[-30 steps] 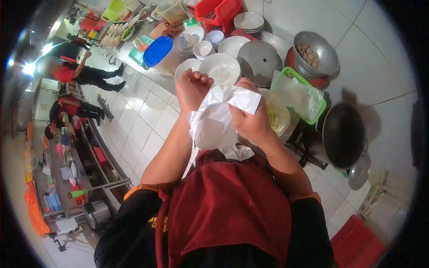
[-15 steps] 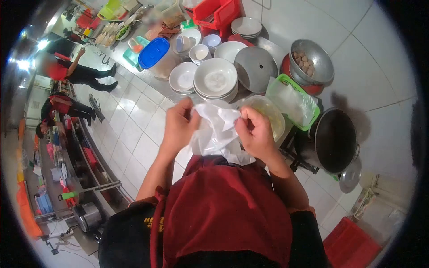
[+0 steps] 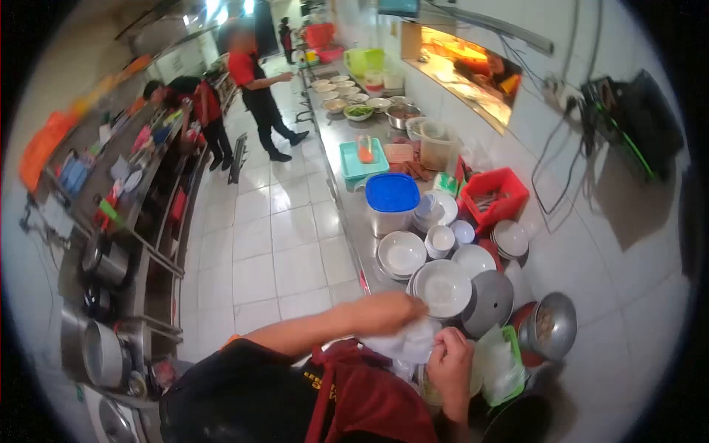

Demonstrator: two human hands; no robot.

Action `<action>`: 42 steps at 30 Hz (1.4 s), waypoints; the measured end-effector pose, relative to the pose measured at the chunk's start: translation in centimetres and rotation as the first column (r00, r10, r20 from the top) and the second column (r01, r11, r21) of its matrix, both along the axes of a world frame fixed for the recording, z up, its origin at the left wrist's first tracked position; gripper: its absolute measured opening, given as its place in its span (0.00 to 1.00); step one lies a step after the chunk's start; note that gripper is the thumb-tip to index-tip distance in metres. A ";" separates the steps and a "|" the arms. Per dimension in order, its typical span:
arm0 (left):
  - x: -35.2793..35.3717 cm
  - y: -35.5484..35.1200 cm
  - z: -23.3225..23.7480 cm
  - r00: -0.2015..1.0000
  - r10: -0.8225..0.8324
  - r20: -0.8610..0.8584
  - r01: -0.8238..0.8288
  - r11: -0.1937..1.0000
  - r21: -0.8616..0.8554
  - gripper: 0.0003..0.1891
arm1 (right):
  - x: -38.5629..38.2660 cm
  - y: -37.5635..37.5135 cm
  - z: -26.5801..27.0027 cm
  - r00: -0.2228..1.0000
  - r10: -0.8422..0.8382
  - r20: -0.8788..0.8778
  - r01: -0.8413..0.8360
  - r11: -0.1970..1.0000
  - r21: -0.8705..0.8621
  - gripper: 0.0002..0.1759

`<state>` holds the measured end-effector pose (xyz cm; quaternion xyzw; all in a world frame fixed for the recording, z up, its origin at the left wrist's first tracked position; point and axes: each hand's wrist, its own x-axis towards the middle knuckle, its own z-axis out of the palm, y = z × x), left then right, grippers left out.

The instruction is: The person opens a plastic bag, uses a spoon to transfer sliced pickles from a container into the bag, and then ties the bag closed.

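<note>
Pinching the crumpled, thin white plastic bag [image 3: 405, 344] in my right hand [image 3: 450, 362], I see it bunched between my 2 hands. My blurred left hand [image 3: 391, 311] is curled beside it, grip unclear; white bowls [image 3: 444, 288] stand just beyond both.

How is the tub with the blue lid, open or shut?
Shut. The blue lid covers the tub's whole top; I cannot tell if it is pressed on tightly.
</note>
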<state>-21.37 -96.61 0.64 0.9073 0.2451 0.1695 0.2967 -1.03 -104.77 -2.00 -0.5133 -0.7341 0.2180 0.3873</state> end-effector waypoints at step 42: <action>-5.8 -1.5 -12.7 0.314 0.945 0.092 -0.668 0.289 -0.685 0.21 | -0.4 6.4 -1.0 0.856 0.380 0.349 -0.183 0.856 -0.483 0.20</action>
